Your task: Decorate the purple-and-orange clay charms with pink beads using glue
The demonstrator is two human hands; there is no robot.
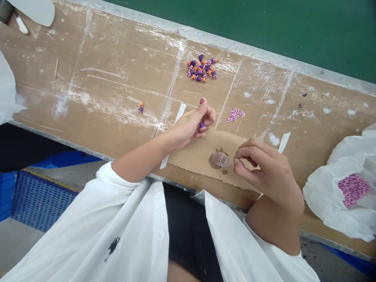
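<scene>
Pinching one purple piece point(202, 125) in left hand point(190, 125) fingers, right hand point(264, 168) fingers gripping thin stick by clear cap point(221, 159)

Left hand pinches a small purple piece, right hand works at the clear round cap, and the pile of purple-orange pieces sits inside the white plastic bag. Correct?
Not quite. In the head view the pile of purple-orange pieces lies loose on the brown cardboard-covered table; the white plastic bag holds pink bits. The rest stands: left hand, small purple piece, right hand, clear round cap.

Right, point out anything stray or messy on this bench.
One purple-and-orange piece lies alone, well apart from the main pile. The cardboard bench cover is streaked with white residue. A brown stain surrounds the clear dish near the right hand.
</scene>
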